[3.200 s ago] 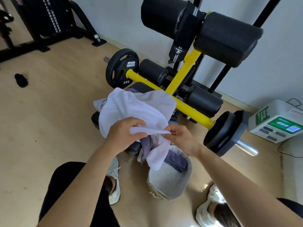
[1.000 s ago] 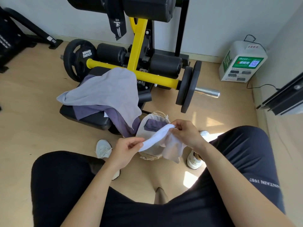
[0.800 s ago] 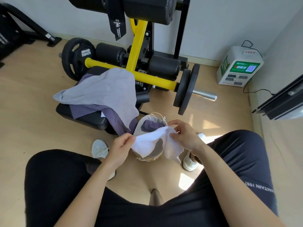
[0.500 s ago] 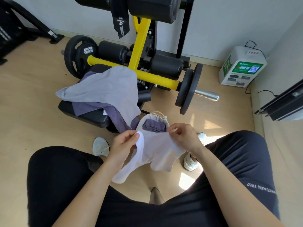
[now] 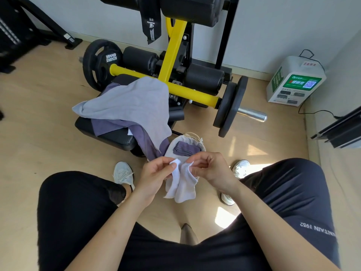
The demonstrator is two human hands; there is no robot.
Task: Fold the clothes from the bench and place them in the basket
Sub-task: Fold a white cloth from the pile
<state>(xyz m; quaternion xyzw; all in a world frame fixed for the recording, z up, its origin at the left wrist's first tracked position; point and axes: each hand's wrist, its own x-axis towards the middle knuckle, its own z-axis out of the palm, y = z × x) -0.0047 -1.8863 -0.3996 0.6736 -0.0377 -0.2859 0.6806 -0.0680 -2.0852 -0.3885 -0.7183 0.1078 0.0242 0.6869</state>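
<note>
A small white cloth (image 5: 182,185) hangs folded in half between my knees, its two top corners pinched close together by my left hand (image 5: 156,178) and my right hand (image 5: 212,171). Just beyond it on the floor stands the pale round basket (image 5: 172,148), partly hidden by my hands, with a folded purple garment (image 5: 186,148) inside. On the black bench (image 5: 115,136) lie a light grey cloth (image 5: 129,103) and a purple garment (image 5: 145,142) that drapes off the bench's near end beside the basket.
The yellow-framed weight machine (image 5: 173,55) with black plates (image 5: 97,64) and a steel bar end (image 5: 252,114) stands behind the bench. A white charging box (image 5: 293,81) sits by the right wall. My white shoes (image 5: 123,174) flank the basket on the wooden floor.
The white cloth was stretched out between my hands over the basket. My hands have since come together, so it now hangs doubled and lower, nearer to me.
</note>
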